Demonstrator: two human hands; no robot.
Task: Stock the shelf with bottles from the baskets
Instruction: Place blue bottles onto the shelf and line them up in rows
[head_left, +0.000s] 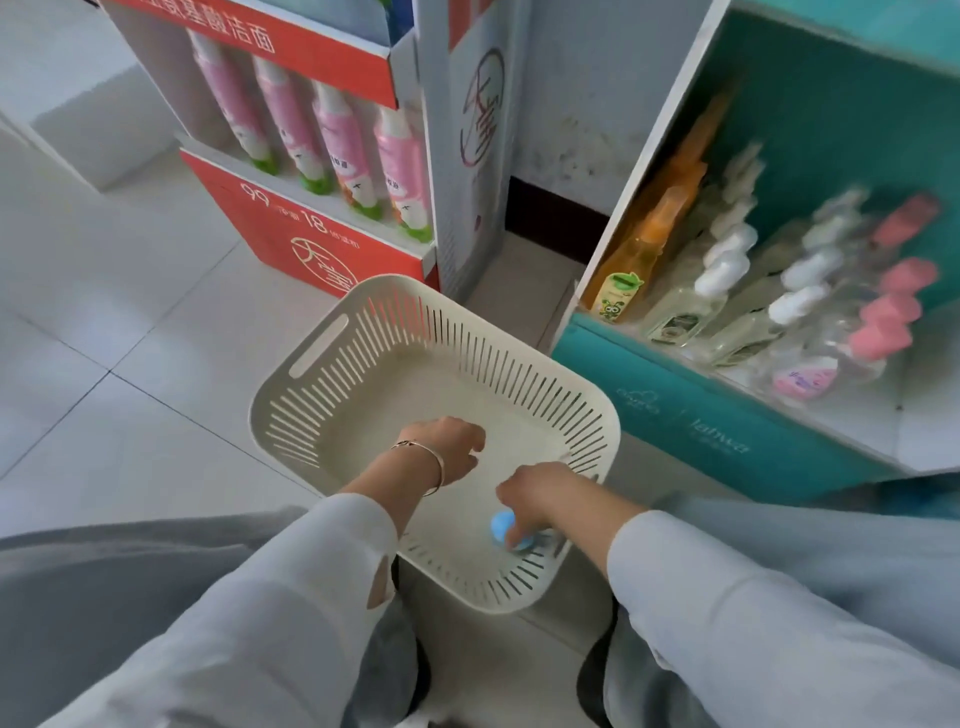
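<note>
Red promo stand w/ pink tubes back left; white tile floor; dark skirting under stained wall.

Basket: cream, slotted walls, sitting upright on the floor beside the shelf.
Blue-capped bottle: sitting in the basket's near corner, mostly hidden, being gripped by the right hand.
Shelf: teal, carrying rows of orange bottles, white-capped bottles and pink-capped bottles.

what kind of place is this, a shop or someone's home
Most likely a shop: a red display stand with printed prices holds a row of pink bottles, and a teal shelf carries pump bottles.
</note>
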